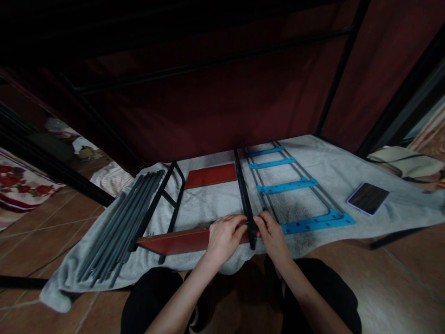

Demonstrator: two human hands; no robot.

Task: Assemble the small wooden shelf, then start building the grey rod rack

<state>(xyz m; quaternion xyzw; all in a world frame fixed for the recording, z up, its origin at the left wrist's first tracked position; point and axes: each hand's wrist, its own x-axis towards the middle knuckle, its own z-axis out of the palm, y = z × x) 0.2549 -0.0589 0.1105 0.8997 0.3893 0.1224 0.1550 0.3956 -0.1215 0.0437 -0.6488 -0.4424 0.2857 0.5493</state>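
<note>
My left hand [225,235] is closed at the right end of the near red-brown board [181,242], its fingertips against the black metal frame [245,199]. On the other side of that frame is my right hand [271,235], fingers closed at the same near end. Whatever small piece lies between my fingertips is too small to make out. A second red board [211,176] lies farther back, its right end by the frame. At the boards' left ends lies another black frame [169,198] with a crossbar.
Grey tubes [121,227] are bundled at the left of the grey cloth [327,171]. Right of the frame lies a rack of thin rods with blue crosspieces [288,185]. A phone [368,198] lies at the right. Behind stands a dark red panel [208,106].
</note>
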